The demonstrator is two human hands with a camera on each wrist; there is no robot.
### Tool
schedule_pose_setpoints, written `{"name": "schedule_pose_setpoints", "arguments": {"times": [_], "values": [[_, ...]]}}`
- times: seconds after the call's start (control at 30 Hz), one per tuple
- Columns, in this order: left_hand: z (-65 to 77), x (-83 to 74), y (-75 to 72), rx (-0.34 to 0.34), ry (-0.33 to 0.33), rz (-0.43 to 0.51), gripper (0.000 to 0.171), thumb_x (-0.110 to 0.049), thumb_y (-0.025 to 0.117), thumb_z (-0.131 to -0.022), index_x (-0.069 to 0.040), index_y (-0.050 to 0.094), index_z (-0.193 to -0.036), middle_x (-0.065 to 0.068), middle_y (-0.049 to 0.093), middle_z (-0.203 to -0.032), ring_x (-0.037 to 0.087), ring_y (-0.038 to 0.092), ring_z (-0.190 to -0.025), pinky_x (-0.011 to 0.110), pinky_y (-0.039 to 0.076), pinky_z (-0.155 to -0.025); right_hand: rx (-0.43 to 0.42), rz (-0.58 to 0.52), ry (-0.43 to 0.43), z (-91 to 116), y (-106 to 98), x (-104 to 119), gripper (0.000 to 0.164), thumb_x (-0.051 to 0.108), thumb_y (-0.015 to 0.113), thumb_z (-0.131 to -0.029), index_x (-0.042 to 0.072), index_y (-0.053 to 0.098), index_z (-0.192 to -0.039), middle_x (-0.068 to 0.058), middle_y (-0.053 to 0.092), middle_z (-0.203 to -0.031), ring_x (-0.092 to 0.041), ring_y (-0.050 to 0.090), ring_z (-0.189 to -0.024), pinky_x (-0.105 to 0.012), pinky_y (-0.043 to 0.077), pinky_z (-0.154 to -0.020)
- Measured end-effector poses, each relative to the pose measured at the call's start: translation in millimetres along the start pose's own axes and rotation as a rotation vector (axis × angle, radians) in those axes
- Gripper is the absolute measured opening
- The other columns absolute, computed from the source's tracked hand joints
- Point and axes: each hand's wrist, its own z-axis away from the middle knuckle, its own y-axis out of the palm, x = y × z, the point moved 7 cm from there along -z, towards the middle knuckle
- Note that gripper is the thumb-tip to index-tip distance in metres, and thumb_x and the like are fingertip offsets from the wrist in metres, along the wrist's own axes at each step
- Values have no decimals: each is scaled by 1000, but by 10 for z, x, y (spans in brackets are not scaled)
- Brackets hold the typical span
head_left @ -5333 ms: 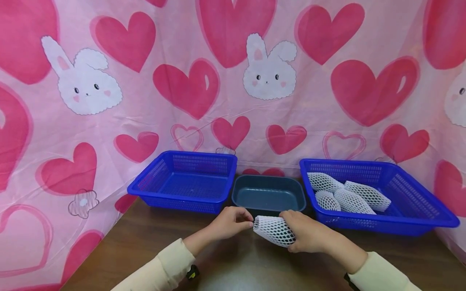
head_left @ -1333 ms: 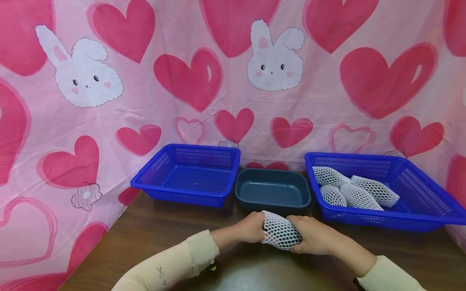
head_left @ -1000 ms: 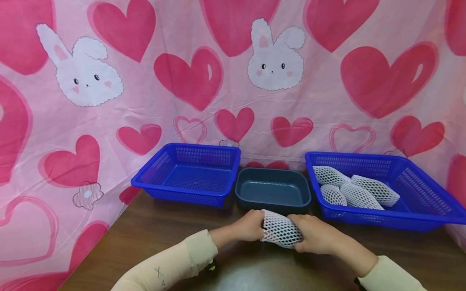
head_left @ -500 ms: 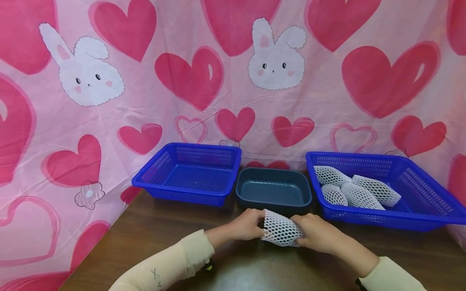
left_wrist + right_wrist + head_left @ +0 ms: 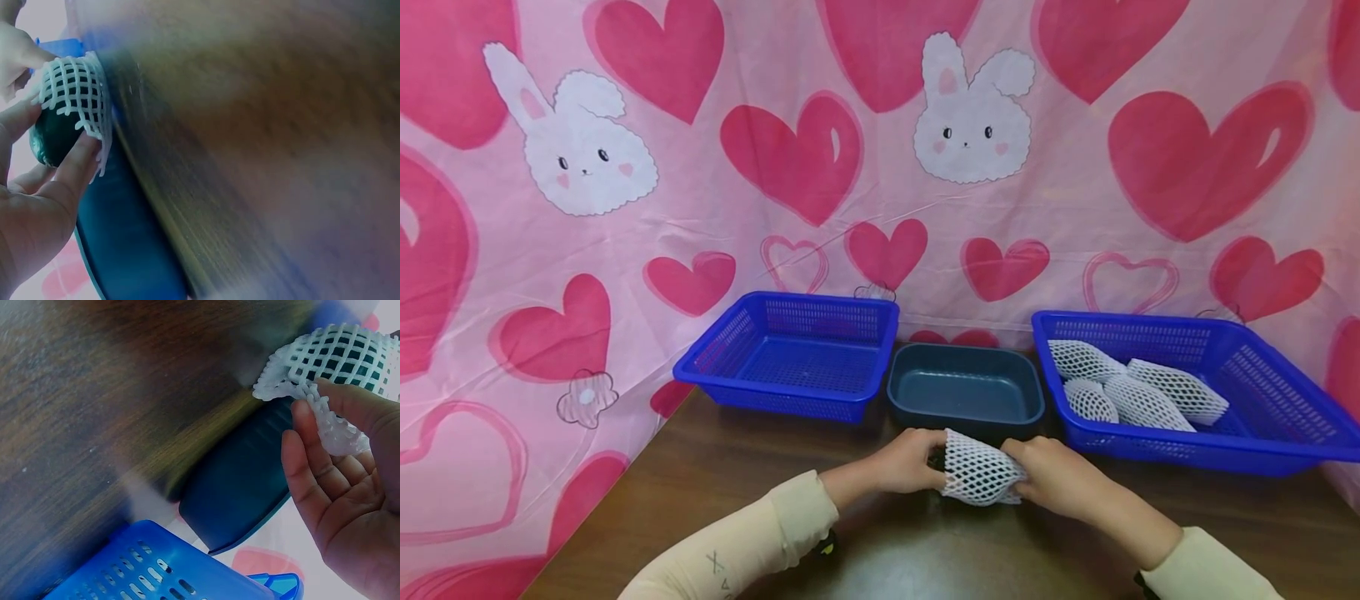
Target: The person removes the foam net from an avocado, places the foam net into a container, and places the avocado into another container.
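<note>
On the near side of the dark tray: white foam net round a dark green object, mostly masked by mesh, can't ID. Left grip holds net's open rim, right grip pinches bunched end; net cropped in right wrist view.

1. Brown wood-grain table: under your left fingers and right fingers, shiny nearer you.
2. Dark blue-grey tray: sits on it, just beyond both.
3. Blue basket: on it, beyond and left of left fingers.
4. Second blue basket: on it, beyond and right of right fingers.
</note>
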Motion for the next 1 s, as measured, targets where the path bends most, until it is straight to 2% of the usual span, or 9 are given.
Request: {"name": "schedule_pose_setpoints", "arguments": {"times": [0.1, 0.3, 0.57, 0.7, 0.87, 1.0], "values": [[6, -3, -11, 7, 0, 9, 35, -10, 82, -76, -7, 64, -106, -8, 66, -92, -1, 58, -81, 14, 46, -73, 0, 19, 5, -2, -15, -5, 26, 7, 81, -74, 14, 62, -91, 7, 63, -79, -6, 58, -67, -29, 50, -58], [16, -1, -36, 13, -4, 9, 35, -14, 83, -77, -9, 61, -105, -10, 63, -89, -1, 57, -80, 14, 46, -72, -7, 56, 1, 3, -48, 10, 27, 5, 80, -73, 15, 58, -85, 8, 60, -75, -6, 55, -64, -30, 47, -55], [45, 41, -32, 23, -28, -8, 39, -18, 83, -77, -8, 62, -107, -10, 60, -89, 1, 55, -79, 16, 45, -72, -2, 110, 13, 8, -39, 2, 29, 7, 83, -70, 17, 58, -82, 8, 60, -75, -11, 57, -66, -33, 48, -57], [55, 51, -24, 26, -27, 7, 38, -18, 83, -78, -8, 62, -108, -10, 60, -89, 1, 55, -79, 16, 45, -71, 14, 104, 32, 8, -33, -2, 31, 11, 85, -70, 14, 62, -90, 5, 63, -82, -14, 59, -72, -38, 51, -63], [59, 41, -21, 31, -25, 20, 39, -16, 82, -78, -7, 62, -111, -9, 60, -91, 1, 56, -80, 16, 46, -73, 51, 46, 53, -20, -25, 8, 44, 22, 87, -70, 10, 64, -105, 4, 64, -92, -14, 59, -80, -41, 52, -72], [57, 35, -22, 29, -24, 16, 40, -16, 82, -78, -7, 62, -112, -9, 61, -92, 1, 56, -81, 16, 46, -74, 69, 34, 32, -59, -14, 45, 41, 21, 87, -70, 10, 65, -102, 7, 64, -88, -11, 58, -77, -38, 52, -69]]}}
